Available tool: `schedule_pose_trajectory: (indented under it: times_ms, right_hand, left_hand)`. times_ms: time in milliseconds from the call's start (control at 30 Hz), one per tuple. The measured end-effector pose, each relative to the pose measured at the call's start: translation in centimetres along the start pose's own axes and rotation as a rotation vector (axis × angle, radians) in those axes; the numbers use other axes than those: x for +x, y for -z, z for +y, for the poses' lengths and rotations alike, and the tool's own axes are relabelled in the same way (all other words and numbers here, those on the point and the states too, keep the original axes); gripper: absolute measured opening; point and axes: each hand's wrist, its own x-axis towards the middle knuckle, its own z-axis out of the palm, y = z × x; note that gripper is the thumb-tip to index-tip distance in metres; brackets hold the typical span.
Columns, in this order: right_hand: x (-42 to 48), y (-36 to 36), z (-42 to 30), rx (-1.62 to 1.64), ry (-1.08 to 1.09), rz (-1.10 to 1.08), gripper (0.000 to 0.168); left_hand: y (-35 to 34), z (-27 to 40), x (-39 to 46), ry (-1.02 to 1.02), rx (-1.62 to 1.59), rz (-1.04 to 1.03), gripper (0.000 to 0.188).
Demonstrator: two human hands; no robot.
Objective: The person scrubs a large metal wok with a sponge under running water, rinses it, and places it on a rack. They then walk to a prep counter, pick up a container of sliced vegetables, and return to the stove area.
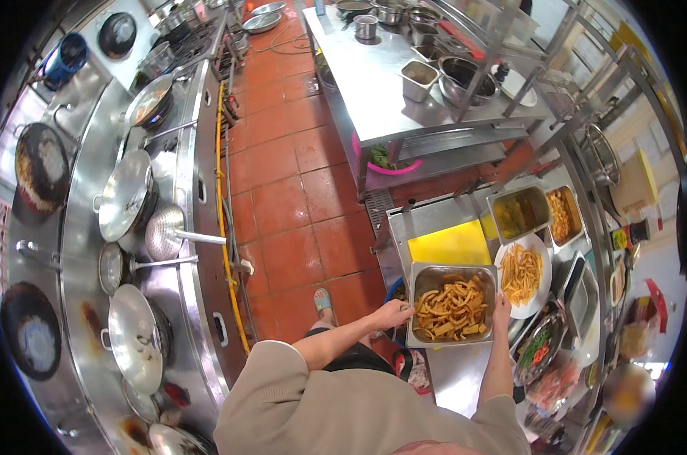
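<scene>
Between my two hands is a rectangular stainless steel pan (454, 342) filled with brown cooked strips and chunks of food (451, 307). My left hand (393, 314) grips its left rim. Around its right rim my right hand (501, 314) is closed, beside a white oval plate (539, 293) of yellow fries or strips (520, 273). A yellow cutting board (450, 244) lies just beyond the pan. Behind the plate stand a steel pan of yellowish liquid (518, 213) and another of orange-brown food pieces (560, 216).
Woks (130, 341) and a perforated ladle (164, 232) line the steel range at left. Red floor tiles (286, 199) run between it and a steel table (372, 85). At right are a tray of green and red vegetables (539, 347) and an oblong steel tray (583, 301).
</scene>
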Motion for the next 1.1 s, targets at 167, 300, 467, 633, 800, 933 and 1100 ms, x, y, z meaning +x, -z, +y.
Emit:
schedule_pose_trajectory:
  times_ms: [167,300,467,633,800,933,1100]
  right_hand:
    - [-4.6,-1.1,-3.1,0.068,0.009,0.122,0.04]
    - [-8.4,-2.9,-9.1,0.0,0.014,0.148,0.045]
    - [-11.4,-7.3,-12.8,0.296,-0.11,0.192,0.041]
    - [-14.3,-13.0,-20.2,0.29,-0.087,0.176,0.038]
    - [-14.4,-19.1,-24.5,0.397,-0.141,0.023,0.037]
    - [-13.5,-24.5,-27.3,0.282,-0.002,0.07,0.037]
    - [-9.6,-28.3,-31.2,0.293,-0.043,-0.087,0.038]
  left_hand:
    - [4.9,2.1,-0.6,0.007,0.034,-0.042,0.037]
    - [10.5,1.7,-0.7,0.007,-0.089,-0.107,0.034]
    - [16.6,6.6,-3.4,-0.042,0.005,-0.031,0.036]
    - [23.2,9.4,-8.3,0.011,0.016,0.074,0.034]
    - [29.6,9.4,-11.3,-0.007,0.118,0.132,0.035]
    - [33.1,8.9,-13.8,0.055,0.059,0.268,0.034]
    - [36.6,9.2,-13.2,0.034,0.014,0.39,0.033]
